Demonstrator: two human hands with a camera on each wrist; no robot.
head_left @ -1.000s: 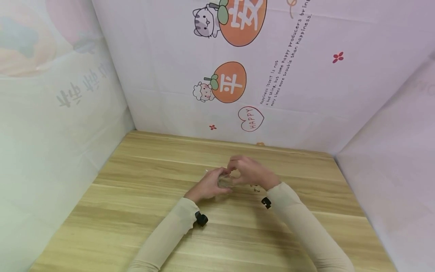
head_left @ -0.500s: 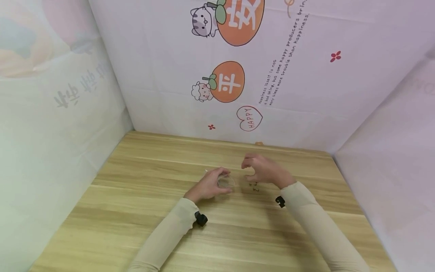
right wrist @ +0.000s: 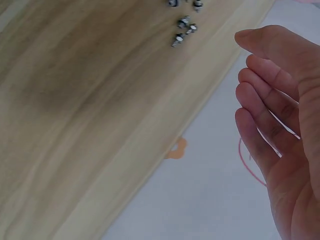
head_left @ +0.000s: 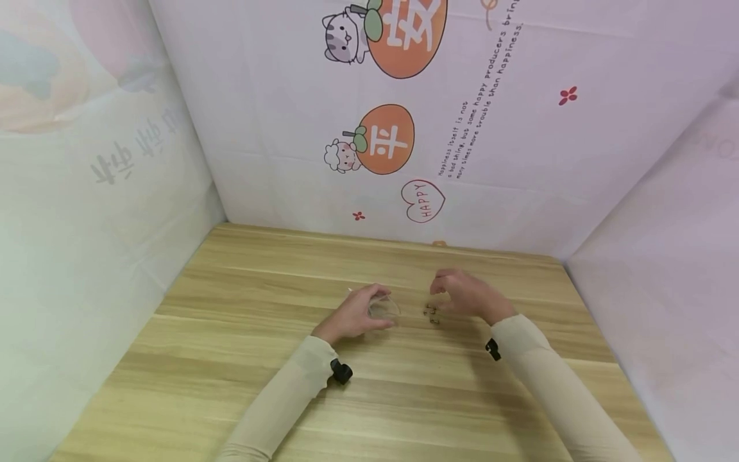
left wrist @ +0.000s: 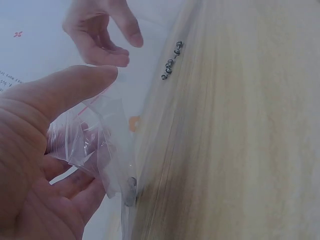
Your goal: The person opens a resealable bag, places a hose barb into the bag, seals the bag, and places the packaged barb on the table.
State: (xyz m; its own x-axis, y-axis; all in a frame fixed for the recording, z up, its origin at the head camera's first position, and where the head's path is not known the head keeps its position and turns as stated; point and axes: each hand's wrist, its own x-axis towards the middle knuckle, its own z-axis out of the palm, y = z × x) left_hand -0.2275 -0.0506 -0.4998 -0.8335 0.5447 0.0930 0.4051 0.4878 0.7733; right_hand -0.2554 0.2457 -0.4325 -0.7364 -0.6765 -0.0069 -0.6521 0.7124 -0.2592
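Note:
My left hand (head_left: 352, 314) holds a clear zip-lock bag (left wrist: 112, 145) with a red line along its mouth. The bag lies between thumb and fingers, its mouth spread. A few small metal pieces (left wrist: 131, 187) show near the bottom of the bag. On the table to the right of the bag is a loose group of several small screws (right wrist: 183, 22). Over and just beyond them hovers my right hand (head_left: 469, 296), its thumb and fingers apart and nothing visible between them. In the left wrist view the right hand (left wrist: 102, 30) appears above the screws (left wrist: 170, 66).
The wood-grain table (head_left: 231, 359) meets a printed white cloth wall (head_left: 277, 147) at the back. More white cloth stands on the left (head_left: 86, 244) and right (head_left: 675, 256). Each sleeve carries a black wrist camera (head_left: 341, 371).
My right hand has drawn away from the bag's mouth and moved right to the screws. The left hand and bag have stayed in place.

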